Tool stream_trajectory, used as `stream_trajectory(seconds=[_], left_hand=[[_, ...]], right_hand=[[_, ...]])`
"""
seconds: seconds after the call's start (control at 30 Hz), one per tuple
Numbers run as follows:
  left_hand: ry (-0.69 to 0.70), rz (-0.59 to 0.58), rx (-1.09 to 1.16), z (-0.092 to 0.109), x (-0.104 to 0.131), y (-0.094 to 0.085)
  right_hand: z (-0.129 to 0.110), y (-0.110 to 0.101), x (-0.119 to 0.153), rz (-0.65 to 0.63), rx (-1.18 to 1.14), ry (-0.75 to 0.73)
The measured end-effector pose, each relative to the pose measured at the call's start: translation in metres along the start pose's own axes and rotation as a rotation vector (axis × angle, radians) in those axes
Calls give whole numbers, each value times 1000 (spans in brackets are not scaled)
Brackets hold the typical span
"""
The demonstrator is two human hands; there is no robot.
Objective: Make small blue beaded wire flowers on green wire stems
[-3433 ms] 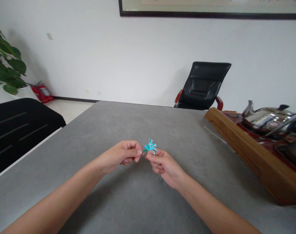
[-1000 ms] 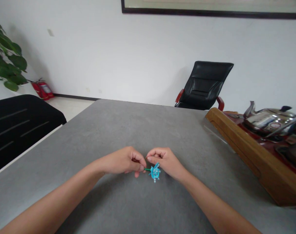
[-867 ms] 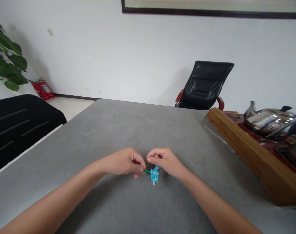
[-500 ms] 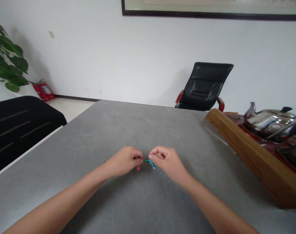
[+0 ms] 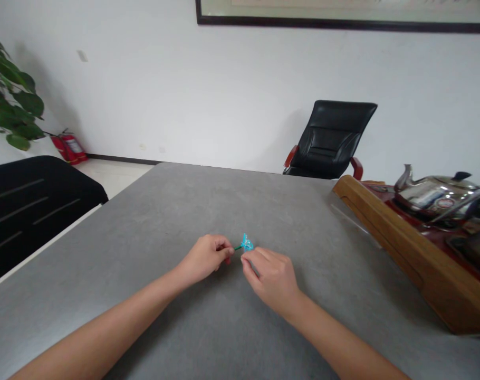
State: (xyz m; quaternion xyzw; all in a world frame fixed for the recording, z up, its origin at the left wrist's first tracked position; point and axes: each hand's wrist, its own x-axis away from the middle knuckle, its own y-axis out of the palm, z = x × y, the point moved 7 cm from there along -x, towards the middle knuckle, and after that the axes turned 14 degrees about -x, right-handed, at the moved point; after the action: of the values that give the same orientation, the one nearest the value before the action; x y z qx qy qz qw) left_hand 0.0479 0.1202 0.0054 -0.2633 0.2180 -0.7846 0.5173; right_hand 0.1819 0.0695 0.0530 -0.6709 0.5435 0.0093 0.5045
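Note:
A small artificial flower with light-blue, shiny petals [image 5: 247, 243] and a thin green stem [image 5: 238, 248] is held just above the table, at the middle of the head view. My left hand [image 5: 208, 257] is closed, its thumb and fingertips pinching the stem's left end. From the right, my right hand [image 5: 270, 272] has thumb and forefinger pinched together at the lower edge of the petals. Its fingers partly hide the flower there, and the exact spot they grip is too small to make out.
Both forearms rest over a grey table [image 5: 208, 206]. A brown wooden tea tray [image 5: 398, 253] with a steel kettle [image 5: 435, 195] stands along the right side. Behind the table is a black chair [image 5: 335, 137]; another black chair [image 5: 42, 206] is at left, near a fire extinguisher [image 5: 69, 148].
The petals have swung upward from hanging below the fingers. My right hand has shifted from the petals' upper side to their lower edge. My left hand, still on the stem, has risen slightly.

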Motion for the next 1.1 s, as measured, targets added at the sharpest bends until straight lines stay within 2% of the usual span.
stream_trajectory(seconds=[0.07, 0.23, 0.33, 0.43, 0.57, 0.7, 0.9, 1.1], left_hand=[[-9, -48, 95, -1, -1, 4], [-14, -231, 346, 0, 0, 12], [-14, -319, 439, 1, 1, 12], [-2, -393, 514, 2, 3, 12], [73, -506, 510, 6, 8, 15], [155, -544, 392, 8, 11, 16], [192, -683, 269, 9, 18, 27], [196, -695, 142, 6, 17, 35]], right_hand=[[8, 2, 4, -9, -67, 72], [48, 15, 15, -20, -379, 480], [66, 25, 18, -9, -582, 625], [74, 30, 15, 4, -756, 650], [77, 34, 12, -59, -925, 662], [78, 34, 12, -145, -928, 684], [73, 39, 14, -324, -1012, 737], [74, 42, 12, -370, -964, 701]])
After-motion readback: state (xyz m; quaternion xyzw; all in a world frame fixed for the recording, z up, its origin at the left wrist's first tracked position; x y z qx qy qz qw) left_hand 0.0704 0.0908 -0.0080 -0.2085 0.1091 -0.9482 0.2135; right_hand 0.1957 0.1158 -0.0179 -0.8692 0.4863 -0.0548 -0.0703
